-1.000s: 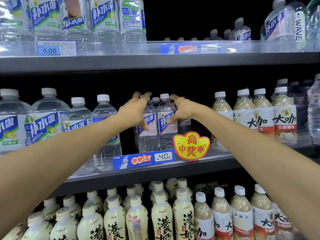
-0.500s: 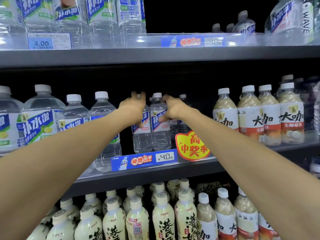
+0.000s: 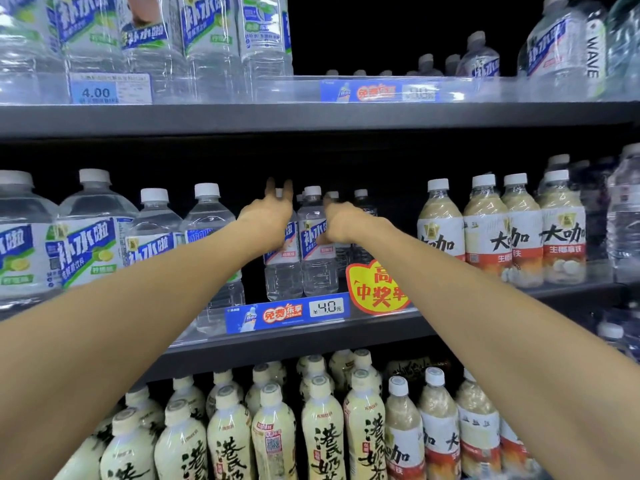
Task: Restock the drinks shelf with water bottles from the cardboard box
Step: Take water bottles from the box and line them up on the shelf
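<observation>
Clear plastic water bottles (image 3: 313,244), frame centre — left hand (image 3: 268,216) spread, right hand (image 3: 341,220) loosely curled; push both squarely back.

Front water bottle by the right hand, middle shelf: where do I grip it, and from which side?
Grip the front water bottle around its labelled body, coming straight in from the shelf front. It stands upright with another water bottle tight against its left, and the body's right side is freer for the right hand.
</observation>
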The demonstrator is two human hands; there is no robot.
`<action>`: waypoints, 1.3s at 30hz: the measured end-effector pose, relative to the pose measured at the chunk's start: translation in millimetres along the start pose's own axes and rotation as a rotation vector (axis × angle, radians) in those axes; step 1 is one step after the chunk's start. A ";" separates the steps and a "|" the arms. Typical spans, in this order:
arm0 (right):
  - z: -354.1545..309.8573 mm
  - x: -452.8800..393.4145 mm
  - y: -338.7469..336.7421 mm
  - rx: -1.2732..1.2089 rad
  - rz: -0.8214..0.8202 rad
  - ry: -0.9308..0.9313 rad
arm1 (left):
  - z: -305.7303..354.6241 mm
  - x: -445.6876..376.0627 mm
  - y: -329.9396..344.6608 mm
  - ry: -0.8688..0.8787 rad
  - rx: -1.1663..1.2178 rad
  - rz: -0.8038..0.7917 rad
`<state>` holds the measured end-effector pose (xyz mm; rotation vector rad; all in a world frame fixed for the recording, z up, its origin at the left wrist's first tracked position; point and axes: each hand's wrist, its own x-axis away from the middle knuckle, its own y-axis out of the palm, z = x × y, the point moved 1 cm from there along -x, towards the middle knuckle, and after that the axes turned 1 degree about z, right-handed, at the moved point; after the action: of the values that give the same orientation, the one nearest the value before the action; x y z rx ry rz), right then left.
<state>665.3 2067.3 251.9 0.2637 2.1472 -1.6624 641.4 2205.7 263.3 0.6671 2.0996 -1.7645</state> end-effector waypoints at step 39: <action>88.7 449.2 263.4 0.142 -0.495 -0.190 | 108.7 426.4 263.3 0.725 0.507 -0.476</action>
<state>382.8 2009.2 -190.7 -0.4062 2.0589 -2.0108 418.9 2195.7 -198.6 1.1536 2.3963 -2.6855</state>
